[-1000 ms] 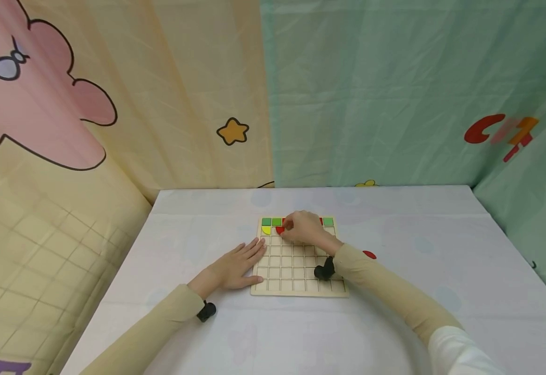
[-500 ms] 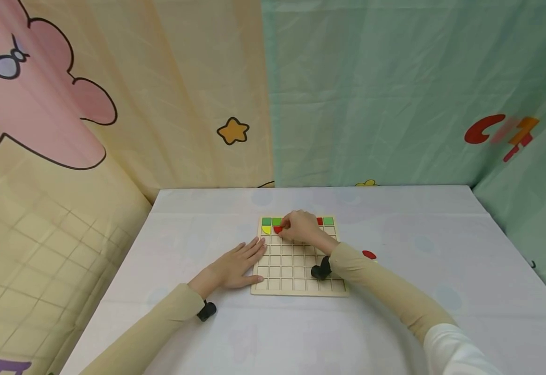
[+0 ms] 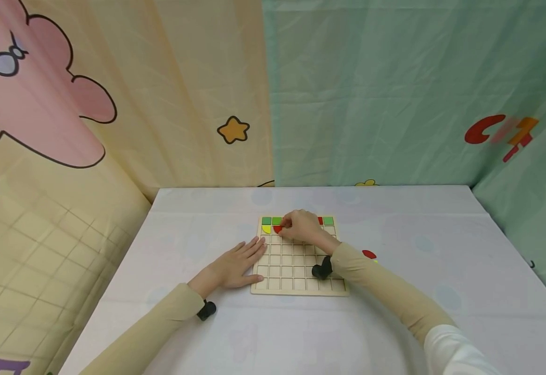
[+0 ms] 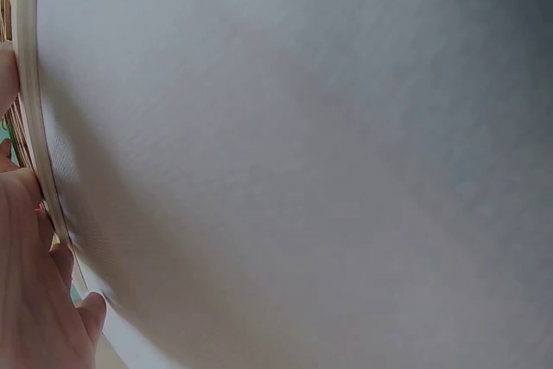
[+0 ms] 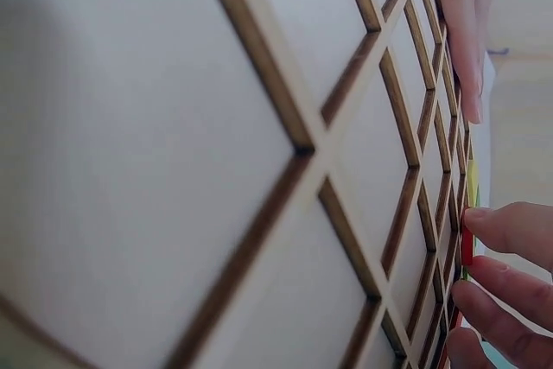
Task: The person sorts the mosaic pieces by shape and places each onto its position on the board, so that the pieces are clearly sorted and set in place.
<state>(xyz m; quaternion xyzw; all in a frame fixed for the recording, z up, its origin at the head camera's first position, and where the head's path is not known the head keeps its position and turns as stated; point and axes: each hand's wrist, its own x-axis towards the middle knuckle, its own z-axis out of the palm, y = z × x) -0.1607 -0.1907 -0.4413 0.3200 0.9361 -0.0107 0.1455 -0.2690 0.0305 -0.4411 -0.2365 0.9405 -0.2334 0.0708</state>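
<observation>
A wooden grid board [image 3: 298,271] lies on the white tabletop. My left hand [image 3: 237,264] rests flat with spread fingers over its left edge. Near the far left corner, my right hand [image 3: 302,226] pinches a red piece with a curved edge [image 3: 277,229], at the second cell of the second row. The right wrist view shows thumb and fingertips at this red piece [image 5: 467,244], low against the grid. Just left of it sits a yellow curved piece [image 3: 266,229]. Green squares [image 3: 266,221] and a red square [image 3: 320,221] line the far row, partly hidden by the right hand.
On the tabletop [image 3: 207,338] right of the board lies a loose red piece [image 3: 369,254], with a bit of yellow showing beside the right sleeve [image 3: 385,289]. Printed curtains [image 3: 376,104] hang behind and at both sides of the table.
My right hand has shifted slightly left with the red piece, which now sits further into the second cell. A yellow bit now shows beside the right sleeve. The left hand stays put.
</observation>
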